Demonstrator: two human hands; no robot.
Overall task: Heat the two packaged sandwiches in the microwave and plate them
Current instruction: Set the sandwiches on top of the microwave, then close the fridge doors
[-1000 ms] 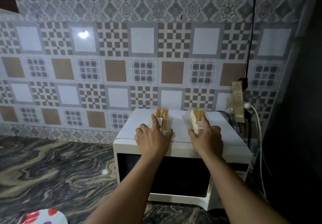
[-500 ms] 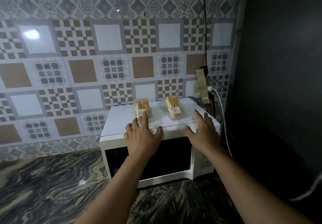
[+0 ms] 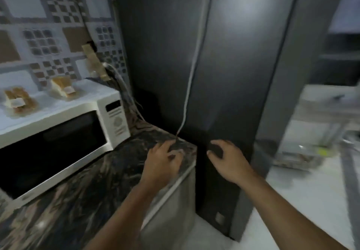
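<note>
- A tall dark fridge [image 3: 224, 55] fills the middle of the view. A thin pale cord [image 3: 191, 65] hangs down its front.
- A dark marbled counter [image 3: 81, 187] runs along the left and stops right beside the fridge.
- A white microwave [image 3: 58, 133] sits on the counter. Its door is closed and its window is dark.
- The two packaged sandwiches lie on top of the microwave, not inside it. The left sandwich [image 3: 18, 100] is near the left edge of the view. The right sandwich [image 3: 63, 86] is a little behind it, closer to the wall.
- The left hand [image 3: 162, 158] is over the corner of the counter. Its fingers hang loose and hold nothing.
- The right hand [image 3: 226, 156] is in front of the fridge. Its fingers are bent a little, and it holds nothing too.
- I think the heating step has not started yet, and both hands are far from the sandwiches.
- Next, I think a hand needs to open the microwave door, and then the sandwiches can go in.
</note>
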